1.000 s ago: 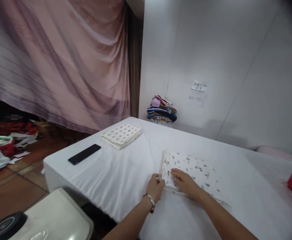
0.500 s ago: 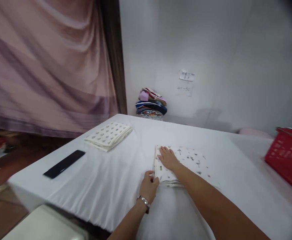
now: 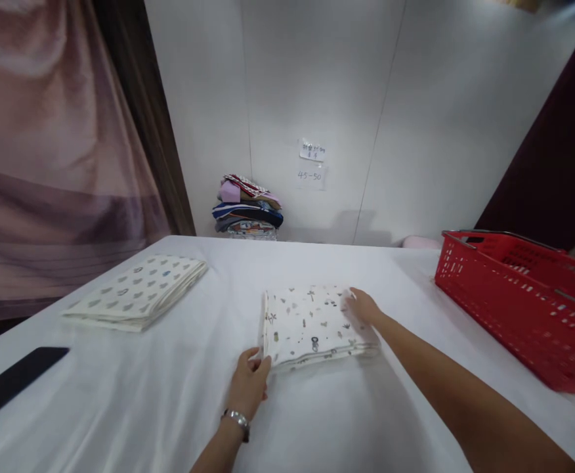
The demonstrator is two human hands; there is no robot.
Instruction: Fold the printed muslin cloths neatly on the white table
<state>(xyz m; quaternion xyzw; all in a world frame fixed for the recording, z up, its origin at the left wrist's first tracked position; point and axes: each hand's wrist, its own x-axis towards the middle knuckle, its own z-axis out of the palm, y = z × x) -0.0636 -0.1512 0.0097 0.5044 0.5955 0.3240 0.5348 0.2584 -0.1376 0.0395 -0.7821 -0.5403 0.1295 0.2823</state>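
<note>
A folded white cloth [image 3: 312, 325] with small printed motifs lies flat on the white-covered table [image 3: 209, 394]. My left hand [image 3: 249, 381], with a metal bracelet at the wrist, is at its near left corner, fingers curled and thumb and forefinger closed at the edge. Across the cloth's far right side lies my right hand [image 3: 363, 307], its fingers stretched out; part of them blends into the cloth's edge. To the left is a second folded cloth [image 3: 140, 289], cream with rows of grey shapes, which neither hand touches.
A red plastic basket [image 3: 514, 309] stands on the right of the table. At the front left lies a flat black object [image 3: 16, 381]. Behind the table, a pile of folded fabrics [image 3: 248, 210] rises against the wall; a pink curtain [image 3: 56, 164] hangs at left.
My right hand has slid from the cloth's left part to its right edge. The left hand stays at the near left corner. The view has turned right, showing more of the basket.
</note>
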